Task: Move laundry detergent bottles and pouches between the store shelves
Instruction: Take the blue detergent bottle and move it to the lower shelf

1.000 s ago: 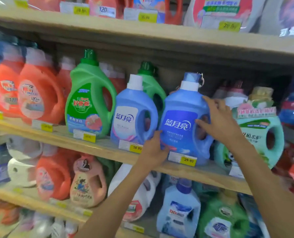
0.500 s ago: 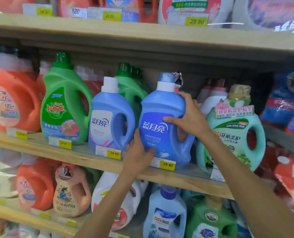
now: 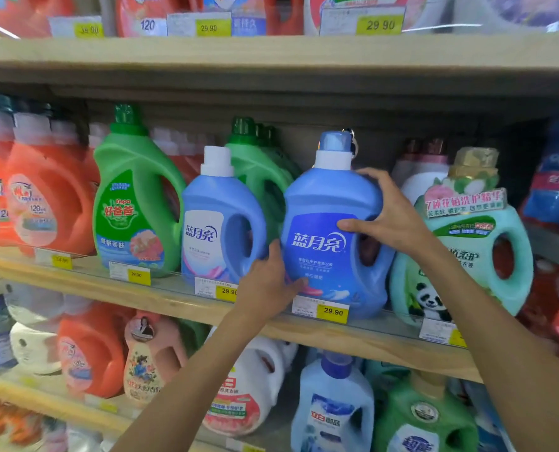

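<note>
A large blue plastic detergent bottle with a white collar (image 3: 332, 236) is gripped on the middle wooden shelf (image 3: 363, 340) by both hands: the left hand (image 3: 270, 282) low down, the right hand (image 3: 390, 210) around its handle. It appears upright, perhaps slightly lifted.

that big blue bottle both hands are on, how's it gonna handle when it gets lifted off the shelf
The big blue bottle looks like rigid moulded plastic, so it should probably keep its shape under the left hand and right hand. It is large and seemingly unopened, so likely heavy. Its glossy sides may be slippery; the built-in handle, by the right hand, would probably be the surer hold.
</note>
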The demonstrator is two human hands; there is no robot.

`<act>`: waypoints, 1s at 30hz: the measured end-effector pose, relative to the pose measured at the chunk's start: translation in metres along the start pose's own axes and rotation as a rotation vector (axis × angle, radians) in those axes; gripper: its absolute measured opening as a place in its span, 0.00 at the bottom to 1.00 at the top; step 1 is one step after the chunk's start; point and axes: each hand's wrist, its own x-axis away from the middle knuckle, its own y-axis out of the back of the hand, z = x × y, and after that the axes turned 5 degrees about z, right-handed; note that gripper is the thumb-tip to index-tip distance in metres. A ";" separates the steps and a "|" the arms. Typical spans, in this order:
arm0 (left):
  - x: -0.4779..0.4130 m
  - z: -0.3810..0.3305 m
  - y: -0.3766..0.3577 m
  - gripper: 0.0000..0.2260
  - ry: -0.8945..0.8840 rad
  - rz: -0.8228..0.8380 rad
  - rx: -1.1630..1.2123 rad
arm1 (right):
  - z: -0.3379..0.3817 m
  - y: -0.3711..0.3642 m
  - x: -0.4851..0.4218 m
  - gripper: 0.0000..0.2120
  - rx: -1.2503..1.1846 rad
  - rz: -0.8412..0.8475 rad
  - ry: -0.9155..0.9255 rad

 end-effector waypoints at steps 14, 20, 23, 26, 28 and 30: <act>-0.042 0.025 -0.005 0.55 -0.263 0.237 0.532 | 0.004 -0.001 0.015 0.41 -0.065 -0.048 0.015; -0.043 0.031 -0.009 0.58 -0.277 0.190 0.555 | 0.007 0.001 0.023 0.42 -0.088 -0.047 0.003; -0.043 0.035 -0.011 0.57 -0.313 0.178 0.557 | 0.010 0.002 0.032 0.47 -0.048 -0.015 -0.004; -0.043 0.038 -0.010 0.57 -0.335 0.187 0.584 | 0.012 0.003 0.037 0.54 0.009 0.020 -0.032; -0.043 0.039 -0.010 0.55 -0.336 0.199 0.615 | 0.013 0.004 0.036 0.55 0.016 0.026 -0.055; -0.042 0.040 -0.011 0.51 -0.339 0.197 0.638 | 0.015 0.004 0.037 0.55 0.033 0.025 -0.069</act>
